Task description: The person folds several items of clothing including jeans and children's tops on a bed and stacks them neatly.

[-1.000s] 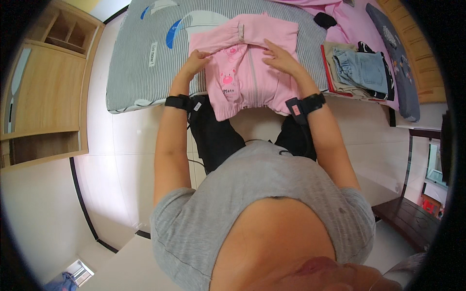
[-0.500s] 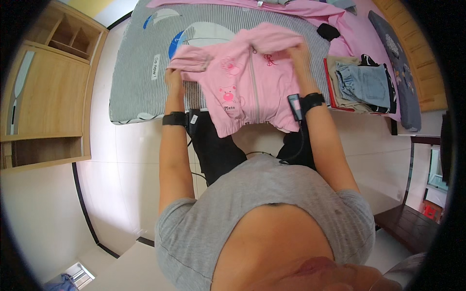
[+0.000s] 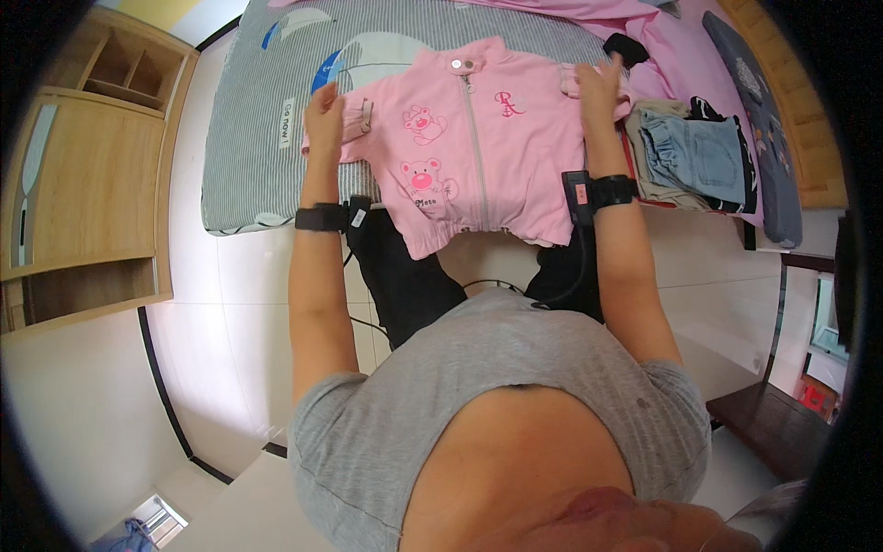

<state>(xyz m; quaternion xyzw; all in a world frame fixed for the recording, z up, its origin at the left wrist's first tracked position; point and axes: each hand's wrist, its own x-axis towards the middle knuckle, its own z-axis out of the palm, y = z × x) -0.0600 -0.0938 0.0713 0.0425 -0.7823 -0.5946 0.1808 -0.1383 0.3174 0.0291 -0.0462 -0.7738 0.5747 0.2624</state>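
The pink jacket [image 3: 460, 152] is spread front up across the near part of the striped bed [image 3: 237, 179], its hem [image 3: 492, 227] hung past the near edge. The left sleeve [image 3: 357, 120] is met by the left hand [image 3: 322, 115], the right sleeve [image 3: 572, 81] by the right hand [image 3: 600, 87]; whether either grip is clamped on cloth or merely laid there cannot be told, the fingertips being partly hidden. If both sleeves are pulled nearward, the whole jacket may be dragged off the bed, since the hem is unsupported. The pile of folded clothes [image 3: 694, 152] may be disarranged by a rightward sweep, and the black item [image 3: 625, 49] just beyond the right hand may be knocked. The jacket's right side may also be snagged by the wrist device [image 3: 578, 198]. Creases may be set where the cuffs are bunched.
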